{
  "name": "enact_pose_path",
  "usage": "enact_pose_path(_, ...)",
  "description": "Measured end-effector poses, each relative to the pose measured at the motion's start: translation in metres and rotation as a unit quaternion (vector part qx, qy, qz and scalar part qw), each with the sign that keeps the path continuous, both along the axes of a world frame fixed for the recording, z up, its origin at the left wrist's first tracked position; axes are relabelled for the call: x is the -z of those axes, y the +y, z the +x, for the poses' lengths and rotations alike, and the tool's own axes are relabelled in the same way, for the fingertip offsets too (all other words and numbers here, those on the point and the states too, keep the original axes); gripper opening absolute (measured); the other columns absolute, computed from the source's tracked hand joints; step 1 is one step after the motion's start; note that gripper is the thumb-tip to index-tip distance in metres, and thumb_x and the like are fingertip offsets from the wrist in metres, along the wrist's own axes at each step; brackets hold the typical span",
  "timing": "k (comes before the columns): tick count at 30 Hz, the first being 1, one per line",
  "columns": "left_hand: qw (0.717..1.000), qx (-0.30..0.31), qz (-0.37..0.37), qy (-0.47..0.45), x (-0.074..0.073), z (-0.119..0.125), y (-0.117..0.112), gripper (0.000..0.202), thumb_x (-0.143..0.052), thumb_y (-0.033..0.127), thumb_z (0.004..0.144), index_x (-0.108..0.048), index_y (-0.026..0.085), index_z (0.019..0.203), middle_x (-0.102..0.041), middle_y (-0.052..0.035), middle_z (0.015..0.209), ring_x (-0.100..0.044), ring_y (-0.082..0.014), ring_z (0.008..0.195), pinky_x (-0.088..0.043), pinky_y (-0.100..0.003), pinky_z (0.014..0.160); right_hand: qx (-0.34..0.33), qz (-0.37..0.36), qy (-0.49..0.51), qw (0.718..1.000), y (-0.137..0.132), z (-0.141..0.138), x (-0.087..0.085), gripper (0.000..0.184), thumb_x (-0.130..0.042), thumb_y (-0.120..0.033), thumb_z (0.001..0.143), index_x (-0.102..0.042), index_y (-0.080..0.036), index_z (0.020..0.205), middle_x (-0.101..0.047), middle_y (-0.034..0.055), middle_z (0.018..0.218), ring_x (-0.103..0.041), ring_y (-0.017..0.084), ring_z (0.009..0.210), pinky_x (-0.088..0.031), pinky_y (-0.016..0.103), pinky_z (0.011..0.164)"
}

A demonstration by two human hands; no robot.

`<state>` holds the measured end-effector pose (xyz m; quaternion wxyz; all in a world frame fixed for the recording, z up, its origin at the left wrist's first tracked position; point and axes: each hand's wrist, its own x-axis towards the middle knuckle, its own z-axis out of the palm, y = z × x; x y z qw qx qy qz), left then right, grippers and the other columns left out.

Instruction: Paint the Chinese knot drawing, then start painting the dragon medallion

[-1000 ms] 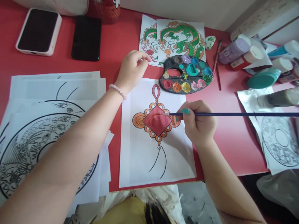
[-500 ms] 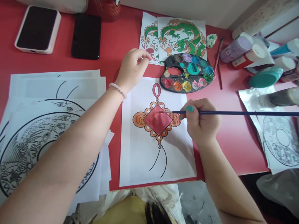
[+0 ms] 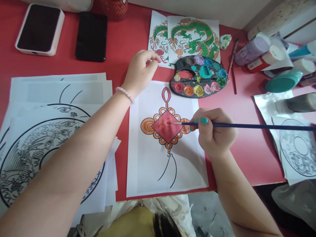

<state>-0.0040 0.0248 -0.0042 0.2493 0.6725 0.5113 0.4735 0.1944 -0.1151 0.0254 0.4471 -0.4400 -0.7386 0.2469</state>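
A thin dark blue paintbrush [image 3: 256, 125] is pinched in my right hand [image 3: 217, 131], its handle pointing right. Its tip lies over the red diamond [image 3: 164, 130] at the centre of a knot drawing, which has orange loops and a red top loop. This drawing is on a white sheet [image 3: 145, 171]. My left hand [image 3: 143, 67] is by the sheet's upper left edge, fingers loosely bent, with nothing visible in it. Right of it sits a black paint palette [image 3: 182, 93] with several coloured wells.
Two dragon pictures [image 3: 194, 24] lie behind the palette. At left are stacked line drawings [image 3: 96, 95], a black phone [image 3: 91, 36] and a white-edged device [image 3: 39, 29]. Paint bottles [image 3: 251, 49] and another brush [image 3: 233, 59] are at right. The red table's [image 3: 247, 164] front edge is near.
My right hand has moved slightly down and right, and the brush tip has shifted lower on the red diamond. My left hand stays nearly still.
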Motion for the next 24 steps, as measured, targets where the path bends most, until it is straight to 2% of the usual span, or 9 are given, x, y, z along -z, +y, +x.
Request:
enact_pose_path(7,1.000,-0.004,0.002,0.003,0.0014,0.0002,-0.0002,0.022,-0.048,0.010,0.075,-0.063,0.025,0.072,-0.067,-0.0002,0.087,-0.059,-0.0173,0.085,-0.046,-0.033,0.083,-0.001,-0.018,-0.024,1.000,0.0001,0.0011,0.0016,0.019,-0.042,-0.036,0.091,-0.045,-0.026,0.075,-0.051,-0.0020,0.055,-0.048,0.013,0.045,-0.035,0.030,0.042)
enact_pose_path(14,1.000,-0.002,0.004,-0.004,0.0012,-0.0003,0.0001,0.022,-0.049,0.009,0.075,-0.063,0.025,0.071,-0.068,-0.0012,0.087,-0.060,-0.0200,0.088,-0.046,-0.036,0.083,0.015,-0.023,-0.052,0.998,0.0005,0.0019,0.0021,0.022,-0.042,-0.039,0.091,-0.045,-0.025,0.074,-0.052,-0.0009,0.056,-0.045,0.012,0.045,-0.035,0.030,0.043)
enact_pose_path(24,1.000,-0.001,0.006,-0.002,0.0006,-0.0003,-0.0007,0.021,-0.050,0.009,0.076,-0.063,0.025,0.069,-0.068,-0.0011,0.085,-0.061,-0.0200,0.086,-0.047,-0.035,0.082,0.007,-0.011,-0.046,0.999,-0.0001,0.0038,0.0041,0.019,-0.043,-0.035,0.091,-0.047,-0.026,0.075,-0.051,-0.0015,0.056,-0.047,0.013,0.046,-0.035,0.030,0.042)
